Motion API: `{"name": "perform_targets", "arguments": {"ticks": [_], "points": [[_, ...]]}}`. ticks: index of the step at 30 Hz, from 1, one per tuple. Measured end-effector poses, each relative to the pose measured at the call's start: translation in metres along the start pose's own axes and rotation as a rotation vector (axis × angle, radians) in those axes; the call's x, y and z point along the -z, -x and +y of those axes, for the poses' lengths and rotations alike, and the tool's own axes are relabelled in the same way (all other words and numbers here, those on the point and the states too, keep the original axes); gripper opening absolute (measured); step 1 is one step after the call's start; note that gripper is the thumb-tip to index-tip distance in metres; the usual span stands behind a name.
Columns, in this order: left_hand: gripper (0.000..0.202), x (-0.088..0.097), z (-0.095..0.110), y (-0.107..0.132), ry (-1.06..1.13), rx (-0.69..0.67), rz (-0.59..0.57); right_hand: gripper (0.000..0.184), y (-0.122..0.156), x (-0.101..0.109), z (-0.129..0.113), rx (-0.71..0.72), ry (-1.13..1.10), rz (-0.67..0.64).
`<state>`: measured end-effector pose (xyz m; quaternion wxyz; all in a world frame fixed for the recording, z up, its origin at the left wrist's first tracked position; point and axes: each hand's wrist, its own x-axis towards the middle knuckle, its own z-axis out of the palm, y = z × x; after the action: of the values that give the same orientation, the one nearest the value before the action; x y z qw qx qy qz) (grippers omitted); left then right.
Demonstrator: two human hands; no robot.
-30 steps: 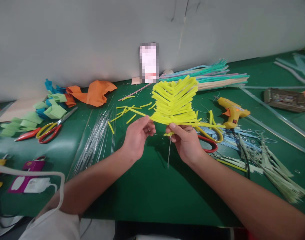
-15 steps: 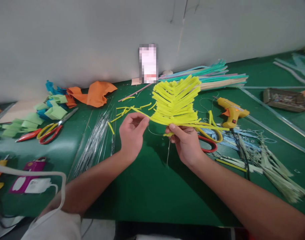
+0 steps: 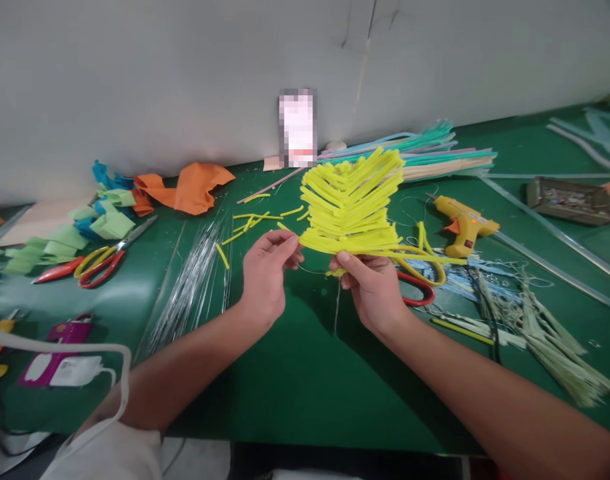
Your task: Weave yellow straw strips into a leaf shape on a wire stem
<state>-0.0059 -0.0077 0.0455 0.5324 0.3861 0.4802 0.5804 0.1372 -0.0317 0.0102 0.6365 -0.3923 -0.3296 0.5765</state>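
Observation:
A yellow leaf shape made of pipe cleaners (image 3: 352,197) is held up above the table, its strips angled out from a middle spine. My right hand (image 3: 372,287) pinches its lower end between thumb and fingers, and a thin wire stem hangs below. My left hand (image 3: 269,270) is closed at the lower left edge, thumb and forefinger pinching a yellow strip there. One long yellow strip runs out to the right past my right hand. Beneath and behind that hand lie scissors with red and yellow handles (image 3: 422,290), their blades hidden.
A yellow glue gun (image 3: 465,227) lies to the right, near pale fibre bundles (image 3: 555,347). Coloured pipe cleaners (image 3: 435,160) and a phone (image 3: 297,127) are at the back. Left are thin wires (image 3: 189,287), other scissors (image 3: 102,263), crepe paper (image 3: 199,187) and yellow offcuts (image 3: 249,227).
My left hand has shifted slightly right, closer to the leaf's lower edge. The strip that stuck out past its fingers now shows less. My right hand stays nearly still.

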Motion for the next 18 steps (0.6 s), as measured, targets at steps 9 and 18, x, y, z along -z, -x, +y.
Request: {"name": "perform_targets", "arguments": {"ticks": [9,18], "points": [[0.026,-0.0043,0.0031,0.0041,0.064,0.138,0.021,0.009,0.0010,-0.0016,0.0011,0.018,-0.002,0.008],[0.025,-0.0039,0.0047,0.0081,0.013,0.103,0.027,0.009,0.0022,-0.0019,-0.0017,0.021,0.004,-0.002]]}}
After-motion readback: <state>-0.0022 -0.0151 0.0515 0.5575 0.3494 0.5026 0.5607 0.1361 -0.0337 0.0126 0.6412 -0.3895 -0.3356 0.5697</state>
